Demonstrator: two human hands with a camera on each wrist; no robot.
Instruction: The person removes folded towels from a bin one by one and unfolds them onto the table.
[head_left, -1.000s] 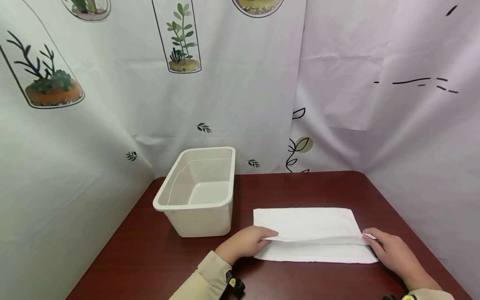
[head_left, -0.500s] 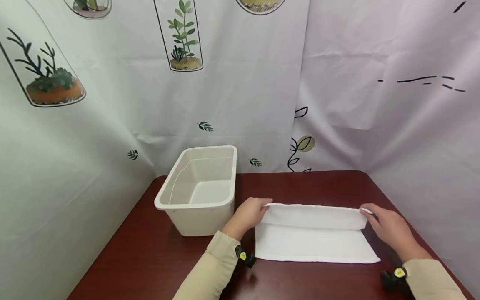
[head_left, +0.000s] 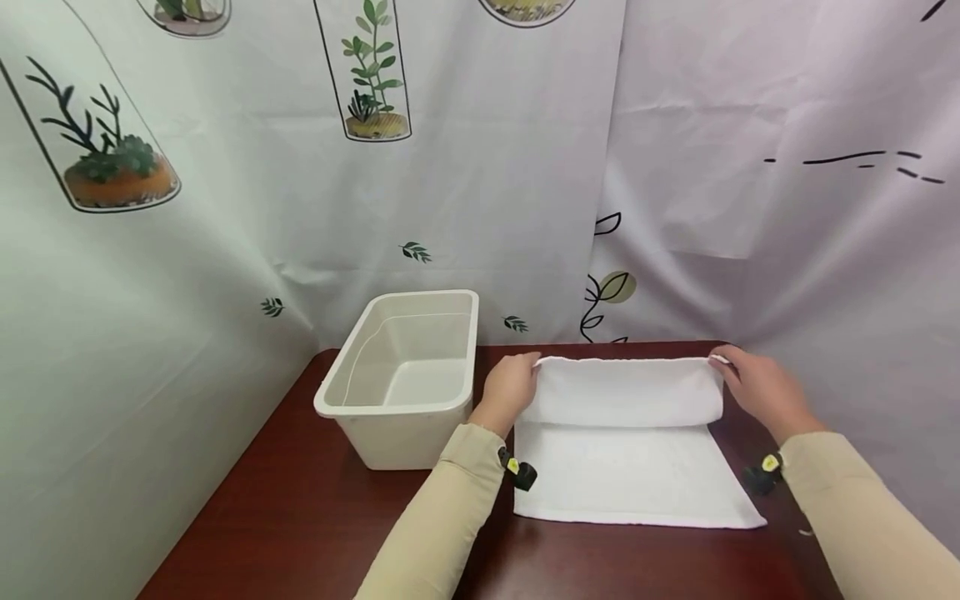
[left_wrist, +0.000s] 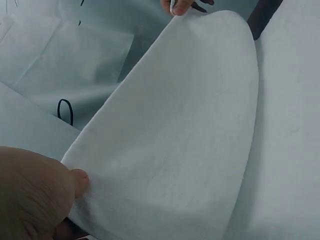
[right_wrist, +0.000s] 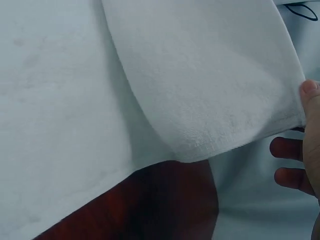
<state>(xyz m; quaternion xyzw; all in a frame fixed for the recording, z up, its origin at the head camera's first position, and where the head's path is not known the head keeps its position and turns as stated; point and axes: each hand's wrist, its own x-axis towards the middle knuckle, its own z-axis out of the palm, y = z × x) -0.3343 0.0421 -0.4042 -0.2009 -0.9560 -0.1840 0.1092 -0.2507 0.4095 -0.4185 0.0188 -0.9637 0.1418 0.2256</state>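
Note:
A white towel [head_left: 630,475] lies spread on the dark red table, its upper layer lifted along the far edge. At that layer's far left corner, my left hand [head_left: 512,387] pinches the edge between thumb and fingers. My right hand [head_left: 761,390] pinches the far right corner the same way. Between the two hands the raised edge runs nearly straight, and the layer hangs in a soft curve onto the part below. In the left wrist view the thumb [left_wrist: 79,182] presses on the cloth; in the right wrist view two fingers [right_wrist: 289,149] stand away from it.
An off-white plastic bin [head_left: 397,417] stands to the left of the towel, close to my left hand. The dark red table [head_left: 300,508] ends at the back against a white printed curtain [head_left: 525,192]. More curtain hangs along both sides.
Both hands have moved away from me and up, carrying the pinched edge from the towel's middle to beyond its far side. More of the lower layer now shows. The bin stays put.

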